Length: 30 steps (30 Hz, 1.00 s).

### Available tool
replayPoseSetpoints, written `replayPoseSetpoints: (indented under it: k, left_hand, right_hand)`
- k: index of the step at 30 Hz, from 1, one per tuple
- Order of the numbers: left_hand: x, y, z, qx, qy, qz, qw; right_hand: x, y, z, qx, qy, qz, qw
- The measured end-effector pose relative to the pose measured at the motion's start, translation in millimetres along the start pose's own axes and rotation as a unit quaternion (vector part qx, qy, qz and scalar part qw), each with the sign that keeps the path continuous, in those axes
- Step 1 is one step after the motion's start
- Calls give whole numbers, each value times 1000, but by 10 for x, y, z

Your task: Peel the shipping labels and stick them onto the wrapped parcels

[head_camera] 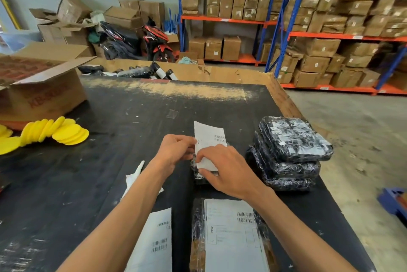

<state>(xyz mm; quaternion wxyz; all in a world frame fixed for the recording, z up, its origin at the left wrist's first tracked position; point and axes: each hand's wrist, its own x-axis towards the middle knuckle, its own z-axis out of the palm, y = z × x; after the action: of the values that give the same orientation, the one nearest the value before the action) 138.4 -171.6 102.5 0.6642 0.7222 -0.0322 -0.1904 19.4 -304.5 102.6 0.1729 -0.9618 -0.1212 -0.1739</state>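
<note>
Both hands work a shipping label [209, 139] at mid-surface, over a black wrapped parcel [198, 175] mostly hidden under them. Left hand [176, 150] pinches the label's left edge, fingers curled on it; right hand [224, 172] lies over the label's near end, fingertips on the paper, so it looks like a press or pinch there (can't tell if the backing is off yet). Label is thin paper, light and floppy, its far end standing free; it likely creases or sticks to itself, so best held by edges or corners. The parcel film looks glossy and probably slippery. Stack of wrapped parcels [290, 150] just right. A labelled parcel [229, 238] sits near, loose label sheet [154, 243] left of it on the dark surface [110, 161].
</note>
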Motion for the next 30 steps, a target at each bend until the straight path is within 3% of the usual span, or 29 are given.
replayPoseSetpoints:
  k: [3,4,6,8,10,14,23,30]
  left_hand:
    - [79,-76,-23,-12,23,19,999]
    - [95,-85,-37,-13,16,25,999]
    - [116,-91,-48,-17,-17,31,999]
    - [132,-86,-42,-25,-50,28,998]
    - [160,-85,-15,-44,-76,26,996]
    - [262,-135,52,-57,-90,5,994]
    - [475,-466,137,21,-73,-27,997]
    - [561,-571,207,121,-41,-1,992]
  right_hand:
    - [-51,67,-32,1,-71,20,997]
    - [-61,107,-28,18,-67,41,997]
    - [-31,231,-33,123,13,142,982]
    - [59,409,-57,260,97,278,920]
    - [129,594,-60,336,90,368,862]
    - [168,764,5,438,60,418,793]
    - [173,1059,277,414,44,458,786]
    - [192,1176,455,385,36,480,787]
